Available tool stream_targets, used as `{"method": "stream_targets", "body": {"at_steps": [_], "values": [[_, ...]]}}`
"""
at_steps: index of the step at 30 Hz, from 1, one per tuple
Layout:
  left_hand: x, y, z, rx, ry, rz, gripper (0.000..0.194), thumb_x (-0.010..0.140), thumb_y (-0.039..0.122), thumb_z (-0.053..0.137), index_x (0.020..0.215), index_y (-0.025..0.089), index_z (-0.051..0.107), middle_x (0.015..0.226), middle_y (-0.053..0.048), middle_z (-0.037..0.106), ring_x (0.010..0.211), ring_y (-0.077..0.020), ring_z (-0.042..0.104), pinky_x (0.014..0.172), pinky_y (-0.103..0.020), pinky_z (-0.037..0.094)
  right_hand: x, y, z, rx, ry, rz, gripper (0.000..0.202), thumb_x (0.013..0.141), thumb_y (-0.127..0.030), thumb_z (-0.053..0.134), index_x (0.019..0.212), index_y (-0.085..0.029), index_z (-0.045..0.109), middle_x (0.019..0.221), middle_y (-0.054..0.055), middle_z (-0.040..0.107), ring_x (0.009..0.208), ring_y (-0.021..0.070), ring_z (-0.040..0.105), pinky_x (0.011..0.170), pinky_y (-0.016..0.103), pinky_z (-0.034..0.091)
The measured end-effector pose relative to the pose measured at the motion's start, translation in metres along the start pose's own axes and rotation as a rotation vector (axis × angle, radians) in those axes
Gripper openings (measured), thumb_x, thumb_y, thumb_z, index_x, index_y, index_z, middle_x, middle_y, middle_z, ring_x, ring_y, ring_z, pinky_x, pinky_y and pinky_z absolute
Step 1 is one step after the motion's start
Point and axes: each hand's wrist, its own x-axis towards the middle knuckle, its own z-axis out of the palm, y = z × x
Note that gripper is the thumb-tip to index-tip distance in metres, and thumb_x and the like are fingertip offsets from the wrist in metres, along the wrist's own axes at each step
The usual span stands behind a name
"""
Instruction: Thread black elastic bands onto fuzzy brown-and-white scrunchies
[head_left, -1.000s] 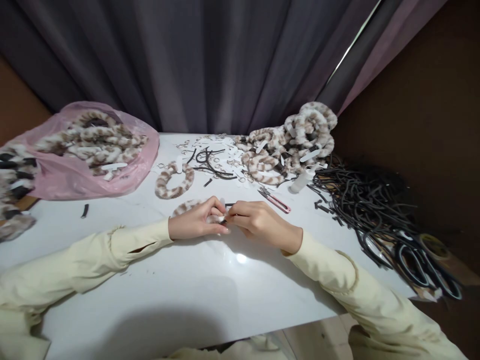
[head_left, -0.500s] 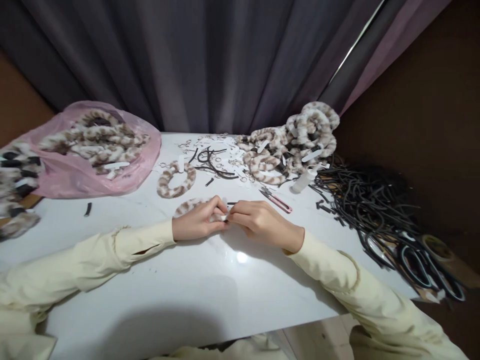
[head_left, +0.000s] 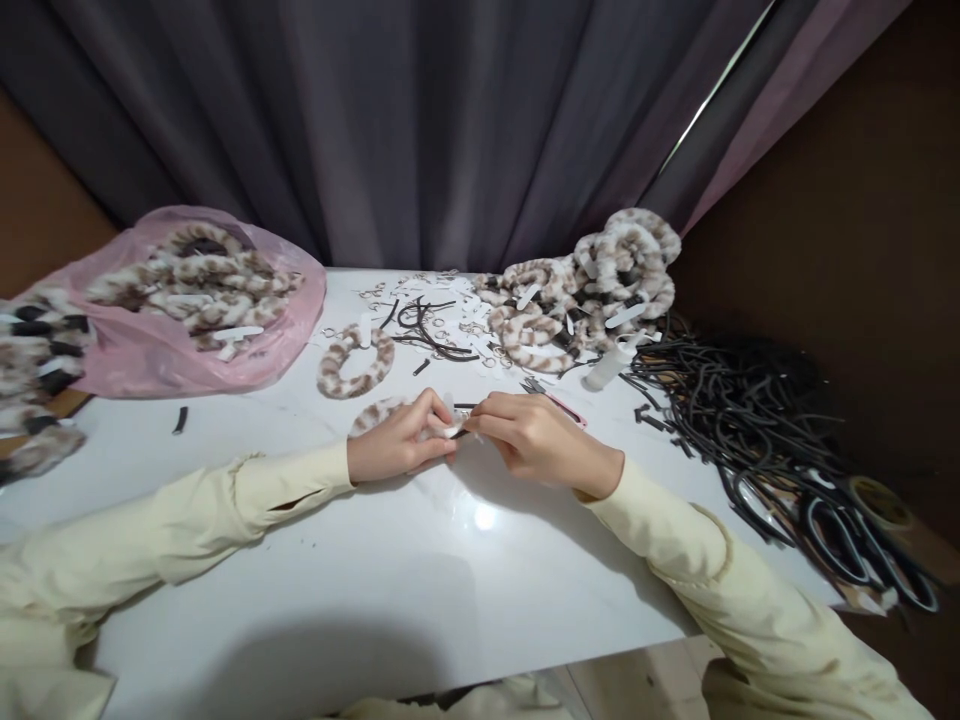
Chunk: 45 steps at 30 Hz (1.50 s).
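1. From the head view, my left hand [head_left: 397,440] is clamped, thumb against fingers, on a fluffy ring [head_left: 373,414] of white plush with brown bands; its far curve shows behind my knuckles, just above the white, glossy surface [head_left: 360,590].
2. My right hand [head_left: 547,440] has its fingertips drawn together at the ring's near end, where a thin dark bit shows; whether they grip it or only touch it, I cannot tell.
3. Just beyond my left hand lies an oval plush loop [head_left: 358,384] with a smooth white tag standing at its top.
4. Past that, I see limp, curved black cords [head_left: 435,345] among flat white slips and small, shiny metal rings.
5. Snips [head_left: 568,408] with a slim pink handle lie partly behind my right hand, near a translucent bottle [head_left: 609,366].
6. To my left, a thin, crinkled pink plastic bag [head_left: 172,378] gapes around more banded plush.
7. To my right, a soft plush heap [head_left: 634,255] sits behind a tangle of matte black tubing [head_left: 750,400].
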Motion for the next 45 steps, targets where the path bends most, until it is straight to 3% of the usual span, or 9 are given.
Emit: {"method": "stream_targets", "body": {"at_steps": [4, 9, 17, 25, 34, 40, 45], "values": [[0.001, -0.001, 0.002, -0.066, -0.015, 0.010, 0.022, 0.086, 0.034, 0.046, 0.090, 0.022, 0.029, 0.071, 0.003, 0.060, 0.038, -0.0044, 0.034, 0.041, -0.018, 0.026, 0.000, 0.005, 0.000, -0.038, 0.071, -0.019, 0.029, 0.080, -0.001, 0.039, 0.090, -0.012, 0.063, 0.084, 0.008, 0.062, 0.077, 0.0168, 0.051, 0.064, 0.027, 0.038], [0.001, 0.004, 0.002, 0.148, 0.017, 0.070, 0.019, 0.086, 0.028, 0.045, 0.090, 0.021, 0.028, 0.068, 0.003, 0.060, 0.049, -0.0081, 0.045, 0.050, -0.020, 0.033, 0.001, 0.006, 0.003, -0.130, 0.152, -0.063, 0.027, 0.083, -0.003, 0.042, 0.096, -0.013, 0.063, 0.097, 0.009, 0.062, 0.095, 0.0221, 0.046, 0.075, 0.035, 0.036], [-0.003, 0.001, 0.002, 0.361, 0.000, 0.195, 0.017, 0.086, 0.026, 0.042, 0.091, 0.021, 0.026, 0.072, 0.000, 0.057, 0.063, -0.0149, 0.057, 0.059, -0.025, 0.039, 0.004, 0.003, 0.014, -0.127, 0.245, 0.034, 0.027, 0.086, -0.009, 0.044, 0.095, -0.020, 0.067, 0.098, 0.010, 0.056, 0.079, 0.0192, 0.041, 0.064, 0.032, 0.032], [-0.004, -0.001, 0.004, 0.510, -0.037, 0.281, 0.017, 0.087, 0.021, 0.037, 0.102, 0.018, 0.027, 0.078, -0.004, 0.059, 0.068, -0.0182, 0.060, 0.062, -0.027, 0.042, 0.007, -0.001, 0.015, -0.069, 0.168, 0.112, 0.022, 0.087, -0.017, 0.047, 0.084, -0.021, 0.069, 0.086, 0.008, 0.052, 0.075, 0.0182, 0.037, 0.063, 0.031, 0.029], [-0.005, -0.009, 0.006, 0.625, 0.036, 0.391, 0.016, 0.085, 0.020, 0.038, 0.100, 0.017, 0.032, 0.076, -0.006, 0.058, 0.062, -0.0186, 0.058, 0.057, -0.027, 0.041, 0.008, -0.004, 0.023, 0.083, 0.276, 0.158, 0.021, 0.086, -0.016, 0.051, 0.096, -0.022, 0.068, 0.081, 0.006, 0.058, 0.077, 0.0180, 0.040, 0.067, 0.032, 0.030], [-0.007, -0.015, 0.008, 0.722, 0.040, 0.518, 0.012, 0.082, 0.015, 0.038, 0.093, 0.018, 0.036, 0.068, -0.005, 0.056, 0.054, -0.0185, 0.054, 0.051, -0.027, 0.036, 0.012, -0.010, 0.021, 0.083, 0.221, 0.096, 0.024, 0.088, -0.018, 0.047, 0.100, -0.024, 0.067, 0.089, 0.006, 0.060, 0.081, 0.0189, 0.039, 0.067, 0.033, 0.028], [-0.008, -0.019, 0.007, 0.858, 0.046, 0.504, 0.019, 0.076, 0.010, 0.037, 0.094, 0.018, 0.034, 0.067, -0.003, 0.056, 0.050, -0.0164, 0.053, 0.047, -0.026, 0.036, 0.013, -0.007, 0.021, 0.030, 0.170, 0.105, 0.023, 0.088, -0.027, 0.049, 0.103, -0.023, 0.066, 0.085, 0.007, 0.058, 0.081, 0.0194, 0.038, 0.066, 0.033, 0.026]]}}
